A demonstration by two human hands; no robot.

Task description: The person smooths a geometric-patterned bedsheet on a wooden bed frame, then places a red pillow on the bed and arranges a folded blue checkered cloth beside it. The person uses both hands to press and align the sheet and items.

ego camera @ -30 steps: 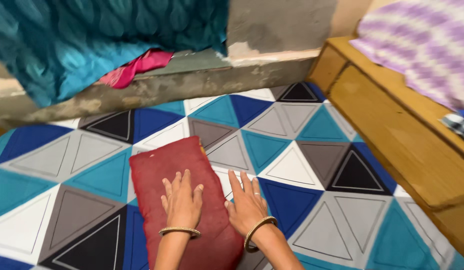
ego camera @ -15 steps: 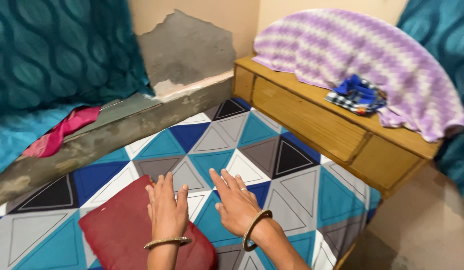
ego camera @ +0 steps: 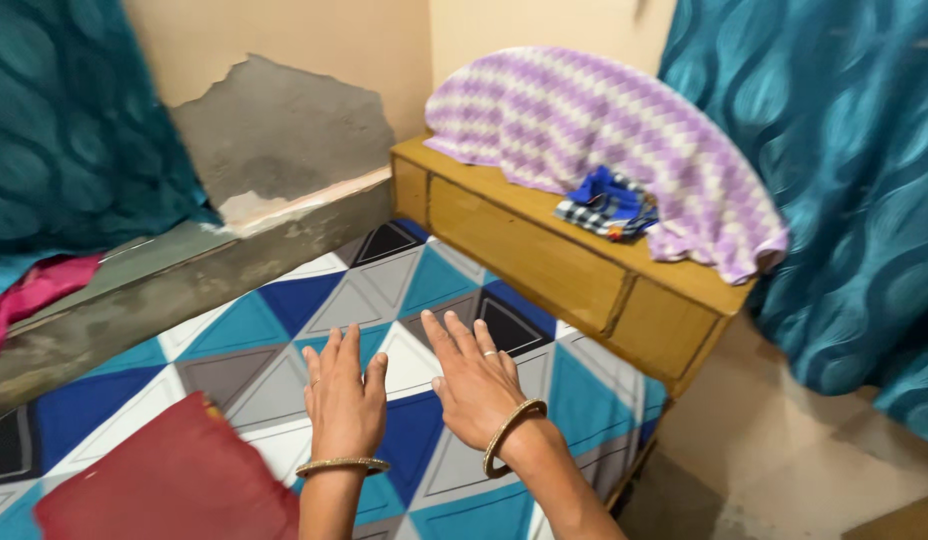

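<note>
My left hand (ego camera: pixel 344 400) and my right hand (ego camera: pixel 476 385) hover side by side, palms down and fingers spread, over a bed sheet (ego camera: pixel 284 320) printed with blue, teal, grey and white triangles. Neither hand holds anything. Each wrist wears a thin gold bangle, and the right hand has a ring. A dark red pillow (ego camera: pixel 169 480) lies on the sheet at the lower left, just left of my left forearm and apart from both hands.
A wooden headboard box (ego camera: pixel 544 255) ends the bed on the right, draped with a purple-white zigzag blanket (ego camera: pixel 604 130) and a folded blue checked cloth (ego camera: pixel 609 205). Teal curtains (ego camera: pixel 844 170) hang right and left. A concrete ledge (ego camera: pixel 174 270) with pink cloth (ego camera: pixel 29 295) runs behind.
The view has swung right. My hands have come off the red pillow and now hover over the sheet to its right; the pillow has slid to the lower left of the frame.
</note>
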